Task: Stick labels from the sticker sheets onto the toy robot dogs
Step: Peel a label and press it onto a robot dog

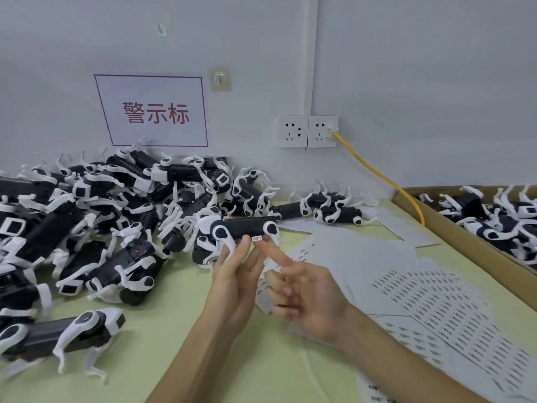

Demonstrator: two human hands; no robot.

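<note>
My left hand (235,274) holds up a black-and-white toy robot dog (244,226) on its fingertips, palm toward me, at the middle of the view. A small white label (256,238) sits at the dog's lower edge. The extended index finger of my right hand (302,289) points up at that label, its tip right beside it; the other fingers are curled and hold nothing. Sticker sheets (436,301) printed with rows of small labels lie on the table to the right.
A big pile of robot dogs (96,216) covers the table's left and back. One dog (64,335) lies at the near left. A cardboard box (476,237) with more dogs stands at the right. A yellow cable (386,178) runs from a wall socket (308,131).
</note>
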